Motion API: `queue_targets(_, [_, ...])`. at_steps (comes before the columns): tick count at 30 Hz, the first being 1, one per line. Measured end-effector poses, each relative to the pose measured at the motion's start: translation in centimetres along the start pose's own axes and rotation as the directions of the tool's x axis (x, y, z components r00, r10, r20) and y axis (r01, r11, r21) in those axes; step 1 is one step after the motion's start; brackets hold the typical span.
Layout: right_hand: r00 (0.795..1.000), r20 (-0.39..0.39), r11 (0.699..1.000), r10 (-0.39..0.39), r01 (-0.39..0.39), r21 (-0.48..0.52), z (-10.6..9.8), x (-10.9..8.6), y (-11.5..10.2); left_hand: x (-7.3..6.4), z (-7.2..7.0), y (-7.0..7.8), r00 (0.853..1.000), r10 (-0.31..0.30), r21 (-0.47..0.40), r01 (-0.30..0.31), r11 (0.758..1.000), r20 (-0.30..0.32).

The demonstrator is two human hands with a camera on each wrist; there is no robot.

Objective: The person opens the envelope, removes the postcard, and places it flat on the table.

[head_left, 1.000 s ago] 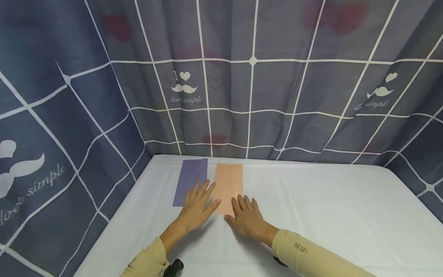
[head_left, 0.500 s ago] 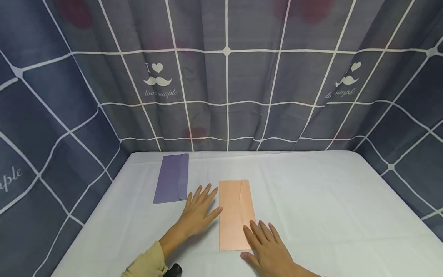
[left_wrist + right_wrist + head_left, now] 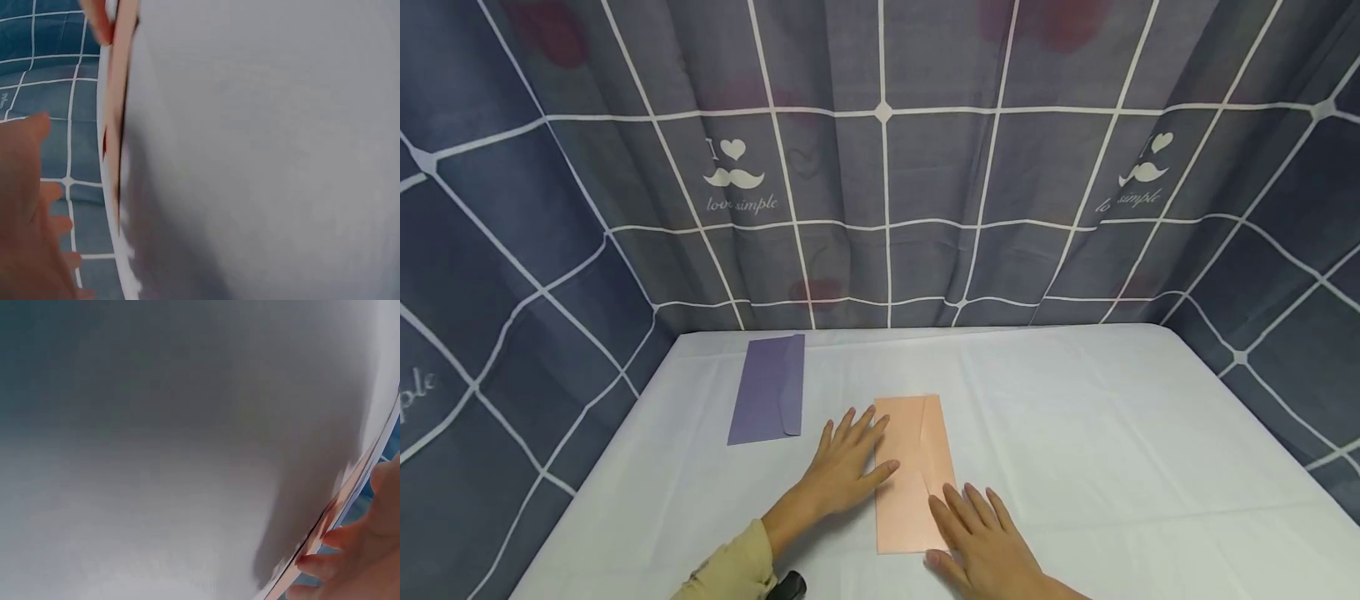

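The white bench (image 3: 1090,467) bears an orange envelope (image 3: 904,510), left hand (image 3: 844,477) and right hand (image 3: 988,543) spread at its edges. Uneven pressure could skew or crease it.

At bottom, left of centre, is a pale khaki fabric sleeve (image 3: 728,565) with a creased cuff (image 3: 759,543); beside it, a black rounded object (image 3: 788,587). The left hand (image 3: 841,479) and, bottom centre, right hand (image 3: 992,547) are bare.
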State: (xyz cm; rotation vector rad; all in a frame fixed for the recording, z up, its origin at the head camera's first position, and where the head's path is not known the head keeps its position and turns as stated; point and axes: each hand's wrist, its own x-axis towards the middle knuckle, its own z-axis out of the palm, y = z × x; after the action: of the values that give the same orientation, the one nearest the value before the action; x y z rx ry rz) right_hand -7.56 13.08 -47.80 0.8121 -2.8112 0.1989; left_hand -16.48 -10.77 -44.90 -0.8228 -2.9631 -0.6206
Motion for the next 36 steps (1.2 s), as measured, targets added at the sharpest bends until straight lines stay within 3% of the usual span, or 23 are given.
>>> queue_targets(5, [0.999, 0.030, 0.998, 0.037, -0.038, 0.054, -0.9, 0.8, 0.1, 0.1, 0.3, 0.0, 0.991, 0.001, 0.012, -0.003, 1.000, 0.134])
queue_targets(13, [0.995, 0.097, 1.000, 0.001, 0.002, -0.029, -1.5, 2.4, 0.5, 0.4, -0.3, 1.2, 0.946, -0.058, 0.130, 0.017, 0.991, 0.320])
queue_targets(17, [0.992, 0.116, 0.988, -0.057, 0.073, -0.140, -1.6, 2.9, -0.2, 0.5, -0.3, 1.7, 0.938, -0.077, 0.166, 0.020, 0.986, 0.339])
queue_targets(23, [0.983, 0.117, 0.927, -0.144, 0.175, -0.332, -1.4, 3.8, -1.1, 0.4, 0.0, 1.5, 0.945, -0.090, 0.199, 0.027, 0.980, 0.315])
queue_targets(30, [0.983, 0.102, 0.872, -0.151, 0.181, -0.455, -1.0, 4.3, -1.3, 0.3, 0.2, 1.3, 0.947, -0.081, 0.200, 0.018, 0.980, 0.309])
queue_targets(36, [0.986, 0.094, 0.880, -0.138, 0.165, -0.446, -1.5, 4.5, -1.4, 0.3, 0.2, 1.2, 0.951, -0.073, 0.224, 0.004, 0.975, 0.301])
